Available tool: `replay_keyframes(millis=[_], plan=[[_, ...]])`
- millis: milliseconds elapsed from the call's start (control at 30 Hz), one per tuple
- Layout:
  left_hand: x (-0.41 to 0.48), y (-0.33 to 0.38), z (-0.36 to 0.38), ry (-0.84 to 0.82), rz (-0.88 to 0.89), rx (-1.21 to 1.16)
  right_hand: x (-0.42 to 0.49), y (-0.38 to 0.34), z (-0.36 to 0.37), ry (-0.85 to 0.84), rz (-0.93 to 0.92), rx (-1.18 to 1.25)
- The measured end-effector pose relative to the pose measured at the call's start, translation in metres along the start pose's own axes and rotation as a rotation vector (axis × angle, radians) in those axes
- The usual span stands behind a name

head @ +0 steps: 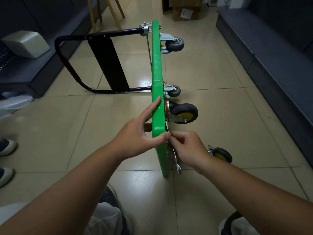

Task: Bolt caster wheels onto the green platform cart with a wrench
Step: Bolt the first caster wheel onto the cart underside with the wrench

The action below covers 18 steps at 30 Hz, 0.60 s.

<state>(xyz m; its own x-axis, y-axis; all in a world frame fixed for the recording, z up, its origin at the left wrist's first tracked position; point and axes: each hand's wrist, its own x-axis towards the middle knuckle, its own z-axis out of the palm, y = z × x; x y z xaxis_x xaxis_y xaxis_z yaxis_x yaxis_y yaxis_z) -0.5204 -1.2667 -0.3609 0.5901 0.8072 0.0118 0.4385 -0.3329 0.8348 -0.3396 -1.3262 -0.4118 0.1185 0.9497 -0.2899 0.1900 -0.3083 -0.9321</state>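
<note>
1. Tiled floor (220,73), glossy, so probably slick under a deck standing on edge. Dark benches run down both sides. Someone's shoes (6,146) are at the far left.
2. Black handle (67,65) is folded out to the left and lies on the floor. My guess is it props the deck against tipping that way.
3. Green platform cart (156,65) stands on its long edge mid-frame, underside facing right. It looks like stiff moulded plastic, smooth-skinned and light enough to steady one-handed, but tippy.
4. Left hand (135,138) grips the top rim at the near end. Index finger lies straight along the edge, thumb crosses over it, other fingers curl against the left face. Good hold: rim only, clear of the hardware.
5. Right hand (189,146) is clenched and touching the underside at the near corner. Fingertips pinch something small there; bolt or nut, can't tell. The wrench (177,162) is held in the same hand, open end poking out below. Thin steel, rigid, likely slippery. Hold it far out on the shank for leverage.
6. Mounted so far: two grey casters (176,44) at the far end and one yellow-hub caster (185,113) nearer.
7. Loose caster (221,154) is on the floor just right of the right hand. It is compact and will roll; pick it up by the plate, not the wheel.
</note>
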Motion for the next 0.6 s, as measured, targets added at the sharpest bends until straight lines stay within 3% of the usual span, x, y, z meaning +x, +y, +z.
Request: replay_keyframes(millis=[267, 533, 600], plan=[[0.002, 0.0, -0.001, -0.009, -0.009, 0.039, 0.024, 0.062, 0.003, 0.108, -0.222, -0.114], [0.002, 0.002, -0.002, -0.011, -0.017, 0.041, 0.03, 0.079, -0.002, 0.118, -0.248, -0.208], [0.002, 0.004, -0.003, -0.01, -0.027, 0.044, 0.02, 0.089, -0.012, 0.187, -0.223, -0.223]])
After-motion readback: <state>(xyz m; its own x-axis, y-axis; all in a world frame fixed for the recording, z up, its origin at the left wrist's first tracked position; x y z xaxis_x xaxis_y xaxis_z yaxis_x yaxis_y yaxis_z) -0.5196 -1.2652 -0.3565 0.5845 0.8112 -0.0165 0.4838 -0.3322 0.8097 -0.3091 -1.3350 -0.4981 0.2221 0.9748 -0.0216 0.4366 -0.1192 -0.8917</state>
